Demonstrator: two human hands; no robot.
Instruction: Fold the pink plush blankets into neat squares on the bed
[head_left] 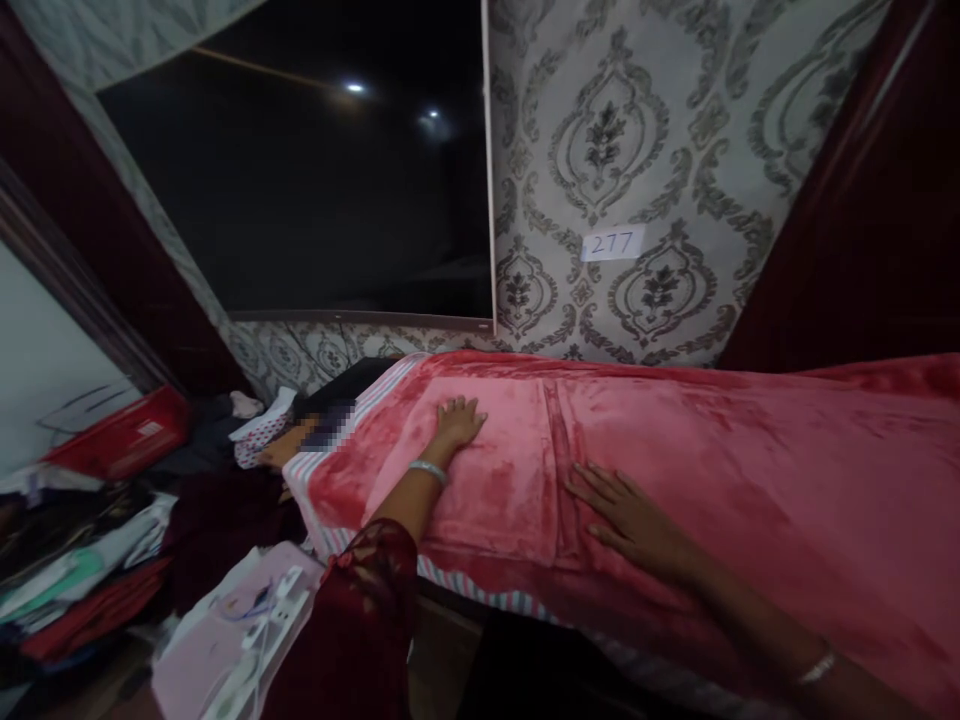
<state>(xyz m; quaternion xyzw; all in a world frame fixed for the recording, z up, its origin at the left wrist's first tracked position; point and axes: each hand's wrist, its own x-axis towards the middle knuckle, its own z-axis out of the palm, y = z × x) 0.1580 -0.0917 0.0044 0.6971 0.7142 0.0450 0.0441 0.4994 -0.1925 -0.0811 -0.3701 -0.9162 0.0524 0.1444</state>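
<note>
A plush pink-red blanket [720, 470] covers a long low surface along the wall. Near its left end lies a folded rectangular section [495, 480], also plush pink. My left hand [457, 425] rests flat on the upper part of that section with its fingers spread. Just right of the section's edge, my right hand [619, 515] lies palm down on the blanket, fingers stretched out. Neither hand grips anything. Under the blanket, a striped cloth [322, 475] shows along the left end and the front edge.
A large dark television [360, 180] hangs on the patterned wall, beside a paper label [613, 243] reading 277. At left are piled clothes [82, 580], a red box [124, 440] and a white power strip [262, 635] on a pale pink surface.
</note>
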